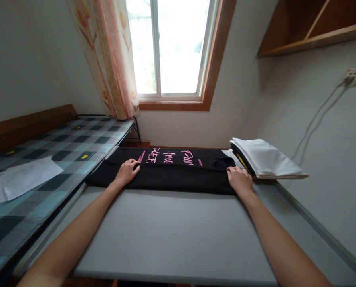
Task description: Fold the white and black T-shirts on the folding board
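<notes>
A black T-shirt [172,179] with pink lettering lies folded lengthwise across the grey tabletop [178,235]. Its near part is turned over toward the print, leaving a long edge across the middle. My left hand [127,172] is on that edge toward the left end, fingers closed on the cloth, thumb nearest the print. At the right end, my right hand [240,180] has its fingers curled on the same edge. Both undersides are hidden. Just beyond my right hand sits a stack of folded clothes [264,157], white on top, with black and yellow layers below.
Left of the table is a bed with a checked mattress [76,143], and white papers [25,179] lie on it. A patterned curtain [112,59] hangs beside the window [178,48]. A wooden shelf [315,40] and a plugged-in cord [315,115] are on the right wall.
</notes>
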A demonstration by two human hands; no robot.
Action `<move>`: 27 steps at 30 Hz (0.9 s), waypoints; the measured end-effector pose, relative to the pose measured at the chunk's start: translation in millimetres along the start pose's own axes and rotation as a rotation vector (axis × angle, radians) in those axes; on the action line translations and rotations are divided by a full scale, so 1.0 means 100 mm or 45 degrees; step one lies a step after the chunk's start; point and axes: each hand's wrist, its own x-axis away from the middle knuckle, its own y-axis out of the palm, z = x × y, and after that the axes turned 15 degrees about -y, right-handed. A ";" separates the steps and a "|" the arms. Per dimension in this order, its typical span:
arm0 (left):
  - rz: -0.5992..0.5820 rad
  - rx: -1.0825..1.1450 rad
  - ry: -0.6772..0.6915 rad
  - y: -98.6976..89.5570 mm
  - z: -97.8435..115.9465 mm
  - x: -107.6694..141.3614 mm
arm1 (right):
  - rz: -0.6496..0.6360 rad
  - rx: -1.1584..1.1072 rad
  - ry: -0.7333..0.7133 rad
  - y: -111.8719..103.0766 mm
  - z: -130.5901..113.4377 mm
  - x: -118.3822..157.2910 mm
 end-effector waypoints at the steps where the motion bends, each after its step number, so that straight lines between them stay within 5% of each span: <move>1: 0.002 -0.004 0.001 0.00 0.00 0.00 | 0.025 0.005 0.009 -0.01 -0.01 0.00; 7: -0.004 -0.014 0.000 -0.01 0.01 0.03 | 0.244 0.015 -0.102 -0.03 -0.15 0.05; 15: -0.004 -0.028 0.003 -0.01 0.01 0.03 | -0.069 -0.188 -0.232 0.13 -0.36 0.03; 27: -0.146 -0.178 -0.173 0.07 -0.02 0.02 | -0.132 -0.144 -0.304 0.08 -0.31 0.04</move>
